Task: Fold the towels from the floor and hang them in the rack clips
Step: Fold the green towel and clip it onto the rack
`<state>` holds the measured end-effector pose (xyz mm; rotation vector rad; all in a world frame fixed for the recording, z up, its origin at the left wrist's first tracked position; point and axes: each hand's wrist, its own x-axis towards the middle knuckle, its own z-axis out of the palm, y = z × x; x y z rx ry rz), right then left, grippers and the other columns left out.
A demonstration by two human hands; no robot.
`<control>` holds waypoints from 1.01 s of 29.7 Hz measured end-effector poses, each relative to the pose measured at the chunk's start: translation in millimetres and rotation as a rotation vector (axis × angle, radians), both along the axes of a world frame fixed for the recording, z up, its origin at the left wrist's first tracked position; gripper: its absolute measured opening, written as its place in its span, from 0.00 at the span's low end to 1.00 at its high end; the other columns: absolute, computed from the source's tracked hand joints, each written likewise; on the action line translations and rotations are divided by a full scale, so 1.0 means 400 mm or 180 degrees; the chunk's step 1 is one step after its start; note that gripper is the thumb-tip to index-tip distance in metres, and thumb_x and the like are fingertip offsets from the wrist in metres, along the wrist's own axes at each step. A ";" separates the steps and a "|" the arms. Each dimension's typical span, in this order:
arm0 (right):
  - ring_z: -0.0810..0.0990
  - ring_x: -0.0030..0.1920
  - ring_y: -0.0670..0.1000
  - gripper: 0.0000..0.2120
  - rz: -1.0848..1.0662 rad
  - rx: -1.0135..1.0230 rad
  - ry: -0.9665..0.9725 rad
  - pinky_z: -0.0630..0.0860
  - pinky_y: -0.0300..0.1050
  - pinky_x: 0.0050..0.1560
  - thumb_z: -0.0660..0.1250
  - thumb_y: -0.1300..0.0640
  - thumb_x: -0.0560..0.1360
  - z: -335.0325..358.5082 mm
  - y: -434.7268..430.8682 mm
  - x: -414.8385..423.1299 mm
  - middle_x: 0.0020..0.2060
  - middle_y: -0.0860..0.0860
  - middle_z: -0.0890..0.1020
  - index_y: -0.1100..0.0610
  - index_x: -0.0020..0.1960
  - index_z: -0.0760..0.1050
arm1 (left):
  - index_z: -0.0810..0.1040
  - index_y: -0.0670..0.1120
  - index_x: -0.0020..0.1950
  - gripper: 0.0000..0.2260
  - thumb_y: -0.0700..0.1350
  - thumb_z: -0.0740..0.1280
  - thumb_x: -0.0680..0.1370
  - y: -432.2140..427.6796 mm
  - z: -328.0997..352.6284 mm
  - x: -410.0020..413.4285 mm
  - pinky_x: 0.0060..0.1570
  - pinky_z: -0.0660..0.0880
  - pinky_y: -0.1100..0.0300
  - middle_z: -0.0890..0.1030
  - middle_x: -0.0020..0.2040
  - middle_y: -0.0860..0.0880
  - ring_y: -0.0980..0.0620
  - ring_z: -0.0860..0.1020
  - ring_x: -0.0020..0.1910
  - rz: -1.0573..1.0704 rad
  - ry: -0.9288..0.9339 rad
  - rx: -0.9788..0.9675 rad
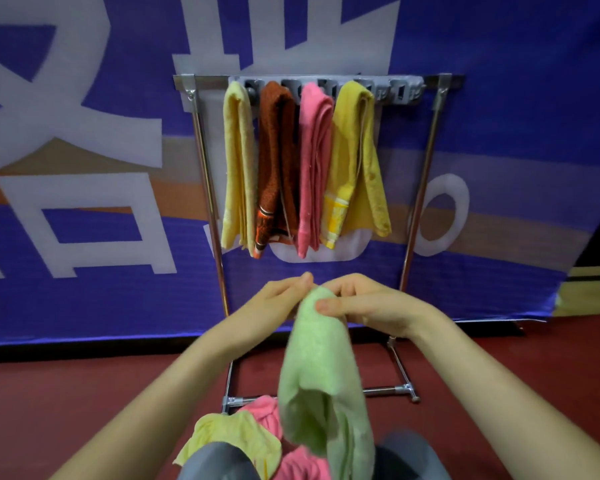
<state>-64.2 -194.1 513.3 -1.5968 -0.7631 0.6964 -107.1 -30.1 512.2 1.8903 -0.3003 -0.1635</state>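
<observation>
At the bottom edge, nearest the camera, grey trouser knees [219,460] frame a loose pile on the red floor [66,403]: a pale yellow towel [229,438] crumpled on the left, a pink towel [291,462] bunched under and beside it. Just above, a light green towel [321,386] hangs down in a folded length from both hands, its lower end dangling over the pile. Left hand [278,299] pinches the top edge of the green towel, thumb and fingers closed on the cloth. Right hand [368,303] grips the same top edge from the other side, thumb pressed on the front face, fingers curled behind. Both hands meet at the fold, touching or nearly so. Behind them stands a chrome rack [418,202] with a base bar on the floor and a grey clip strip [395,91] along its top rail. Four folded towels hang side by side from the clips, left to right: cream towel [236,168], rust-brown towel [276,161], pink hung towel [314,168], mustard towel [354,157]. Clips to the right of the mustard one are free. Farthest back, a blue banner [516,98] with large white characters and tan bands covers the wall; the characters are cropped and soft, not readable. No brand labels legible anywhere.
</observation>
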 end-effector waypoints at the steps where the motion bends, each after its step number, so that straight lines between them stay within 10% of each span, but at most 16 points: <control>1: 0.81 0.39 0.41 0.06 0.0000 0.0012 0.0017 0.76 0.32 0.42 0.64 0.58 0.71 0.016 -0.004 -0.009 0.35 0.45 0.84 0.55 0.44 0.79 | 0.77 0.39 0.49 0.19 0.49 0.51 0.80 -0.017 0.008 -0.006 0.44 0.74 0.71 0.80 0.42 0.48 0.57 0.78 0.43 0.0005 -0.0114 -0.0173; 6: 0.81 0.39 0.43 0.08 -0.0028 0.0020 -0.0060 0.76 0.33 0.42 0.63 0.57 0.71 0.051 -0.040 -0.034 0.35 0.45 0.84 0.52 0.41 0.81 | 0.78 0.35 0.48 0.26 0.56 0.54 0.78 -0.050 0.019 -0.028 0.47 0.74 0.61 0.80 0.45 0.34 0.51 0.77 0.43 -0.0065 -0.0382 -0.0350; 14: 0.82 0.35 0.41 0.24 0.0227 -0.0040 0.0631 0.75 0.32 0.36 0.75 0.35 0.53 -0.005 -0.064 -0.065 0.32 0.45 0.84 0.54 0.36 0.81 | 0.72 0.38 0.35 0.20 0.56 0.59 0.68 -0.062 0.082 -0.049 0.26 0.66 0.67 0.71 0.27 0.46 0.56 0.69 0.24 -0.0003 -0.0477 -0.0588; 21: 0.82 0.36 0.41 0.27 0.0240 0.0172 0.0470 0.75 0.31 0.36 0.77 0.37 0.53 0.021 -0.071 -0.063 0.35 0.45 0.85 0.56 0.42 0.80 | 0.74 0.35 0.44 0.25 0.59 0.59 0.68 0.004 0.058 -0.058 0.34 0.69 0.64 0.73 0.38 0.42 0.48 0.72 0.36 -0.0139 -0.0171 -0.0125; 26: 0.80 0.32 0.40 0.26 0.0308 0.0123 0.0189 0.74 0.31 0.33 0.74 0.36 0.54 0.083 -0.045 -0.059 0.31 0.44 0.83 0.56 0.41 0.79 | 0.80 0.57 0.47 0.17 0.61 0.54 0.75 -0.030 0.068 -0.052 0.47 0.75 0.69 0.84 0.46 0.57 0.60 0.81 0.51 -0.0596 0.0116 -0.0144; 30: 0.78 0.30 0.40 0.24 0.0259 0.0070 0.0198 0.72 0.30 0.30 0.74 0.35 0.53 0.091 -0.062 -0.058 0.28 0.44 0.82 0.54 0.36 0.80 | 0.77 0.35 0.47 0.24 0.58 0.63 0.72 -0.048 0.094 -0.046 0.41 0.72 0.63 0.78 0.39 0.44 0.50 0.77 0.39 -0.0648 0.0004 -0.0162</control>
